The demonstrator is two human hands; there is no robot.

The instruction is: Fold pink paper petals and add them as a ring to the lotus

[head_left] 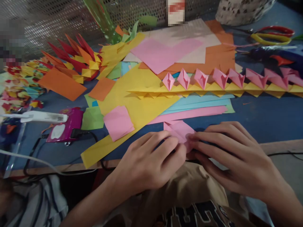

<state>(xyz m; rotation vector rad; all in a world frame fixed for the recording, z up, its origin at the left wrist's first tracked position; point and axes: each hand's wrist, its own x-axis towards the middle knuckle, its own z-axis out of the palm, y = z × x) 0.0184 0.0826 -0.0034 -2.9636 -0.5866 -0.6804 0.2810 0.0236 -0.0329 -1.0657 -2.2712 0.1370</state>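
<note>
A partly folded piece of pink paper point(181, 130) lies at the table's near edge, between my two hands. My left hand point(157, 157) presses on its left side with bent fingers, and the thumb is mostly hidden. From the right, my right hand point(233, 154) pinches its right corner with the fingertips. Beyond them runs a long folded yellow paper strip point(151, 91), with several pink folded paper pieces point(184, 78) standing along it. A small stack of square pink paper point(118, 122) sits left of my hands on yellow paper point(127, 88).
Orange and red folded paper spikes point(78, 56) stand at the back left. Scissors point(272, 36) lie at the back right near a blue tool point(272, 55). A purple box with cables point(63, 126) sits at left. Someone in a striped sleeve point(40, 198) is at lower left.
</note>
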